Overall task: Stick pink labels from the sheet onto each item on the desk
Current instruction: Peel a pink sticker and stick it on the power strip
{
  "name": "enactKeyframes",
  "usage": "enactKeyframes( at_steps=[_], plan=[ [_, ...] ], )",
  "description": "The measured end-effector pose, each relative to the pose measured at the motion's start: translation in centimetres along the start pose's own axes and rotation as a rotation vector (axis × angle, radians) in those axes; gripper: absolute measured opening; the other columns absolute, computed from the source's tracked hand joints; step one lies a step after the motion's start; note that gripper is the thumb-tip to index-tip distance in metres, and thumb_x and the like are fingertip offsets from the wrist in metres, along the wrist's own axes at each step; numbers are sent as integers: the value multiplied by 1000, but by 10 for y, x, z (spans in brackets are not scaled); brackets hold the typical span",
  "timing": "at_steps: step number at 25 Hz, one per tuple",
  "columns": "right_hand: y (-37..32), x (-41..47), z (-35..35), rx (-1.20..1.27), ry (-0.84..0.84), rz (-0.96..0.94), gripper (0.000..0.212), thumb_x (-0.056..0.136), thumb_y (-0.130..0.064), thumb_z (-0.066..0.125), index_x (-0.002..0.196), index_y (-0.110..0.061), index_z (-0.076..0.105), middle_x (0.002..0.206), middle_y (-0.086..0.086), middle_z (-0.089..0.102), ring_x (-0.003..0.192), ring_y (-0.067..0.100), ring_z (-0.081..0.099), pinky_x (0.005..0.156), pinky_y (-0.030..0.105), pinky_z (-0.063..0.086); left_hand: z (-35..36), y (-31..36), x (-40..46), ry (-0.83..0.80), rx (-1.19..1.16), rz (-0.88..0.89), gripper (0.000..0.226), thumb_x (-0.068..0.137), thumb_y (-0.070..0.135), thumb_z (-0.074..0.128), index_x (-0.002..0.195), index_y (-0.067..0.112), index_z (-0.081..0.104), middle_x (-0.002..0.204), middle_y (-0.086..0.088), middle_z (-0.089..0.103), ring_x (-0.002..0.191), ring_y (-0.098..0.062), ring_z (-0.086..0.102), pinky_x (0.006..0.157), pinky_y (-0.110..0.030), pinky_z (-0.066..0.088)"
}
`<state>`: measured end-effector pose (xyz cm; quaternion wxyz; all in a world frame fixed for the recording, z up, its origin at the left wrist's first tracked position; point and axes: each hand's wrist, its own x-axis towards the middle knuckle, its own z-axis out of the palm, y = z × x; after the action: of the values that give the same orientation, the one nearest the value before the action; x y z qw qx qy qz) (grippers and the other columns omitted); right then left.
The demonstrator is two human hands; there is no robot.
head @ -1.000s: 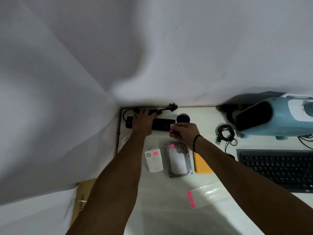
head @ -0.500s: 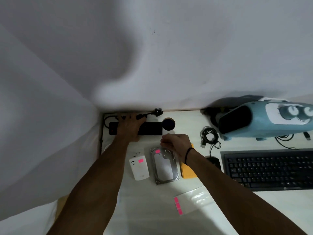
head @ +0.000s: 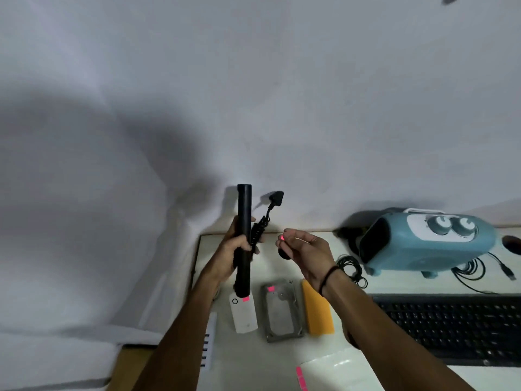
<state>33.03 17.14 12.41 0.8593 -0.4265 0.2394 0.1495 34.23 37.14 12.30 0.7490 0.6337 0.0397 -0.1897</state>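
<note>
the left hand [head: 235, 245] has its fingers wrapped around a black power strip [head: 244, 238], held upright above the surface [head: 253, 359]. the right hand [head: 306, 251] pinches a pink label [head: 282, 237] at its fingertips, just beside the strip. the label sheet [head: 332, 368] lies near the front edge, with the white adapter [head: 244, 314] and hard drive [head: 283, 311] already labelled.

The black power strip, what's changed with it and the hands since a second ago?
The left hand has lifted the black power strip off the desk's back edge and holds it upright in its grip, plug dangling above. The right hand has risen beside it, pinching a pink label. The white adapter, hard drive and keyboard lie unmoved.
</note>
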Motion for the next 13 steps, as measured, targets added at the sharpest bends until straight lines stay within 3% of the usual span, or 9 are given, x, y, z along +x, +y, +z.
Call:
enactKeyframes(
  at_steps=[3, 6, 10, 13],
  plan=[
    [-31, -44, 10, 96, -164, 29, 9, 90, 3, 60, 97, 3, 66, 91, 18, 72, 87, 26, 72, 83, 30, 60, 36, 9, -47, -89, -393, 51, 70, 71, 25, 47, 140, 13, 47, 105, -27, 60, 81, -33, 57, 73, -42, 44],
    [-53, -91, 15, 19, -301, 7, 10, 90, 0, 62, 96, -3, 69, 87, 11, 71, 83, 19, 69, 77, 26, 61, 68, 5, -82, -165, -586, 87, 67, 77, 26, 34, 141, 10, 48, 102, -26, 60, 84, -35, 57, 79, -47, 46],
    [-61, -138, 16, -225, -311, -175, 9, 84, -6, 70, 91, -10, 76, 87, 13, 71, 77, 16, 66, 70, 25, 56, 104, -5, -112, -232, -646, 41, 58, 79, 30, 30, 117, 2, 64, 106, -24, 62, 90, -37, 55, 83, -49, 42],
    [-65, -159, 16, -309, -253, -282, 12, 82, -9, 75, 94, -6, 75, 89, 18, 73, 80, 18, 72, 71, 31, 53, 122, -10, -126, -247, -652, 41, 60, 79, 32, 36, 123, -3, 56, 114, -26, 59, 95, -38, 54, 86, -49, 43]
  ],
)
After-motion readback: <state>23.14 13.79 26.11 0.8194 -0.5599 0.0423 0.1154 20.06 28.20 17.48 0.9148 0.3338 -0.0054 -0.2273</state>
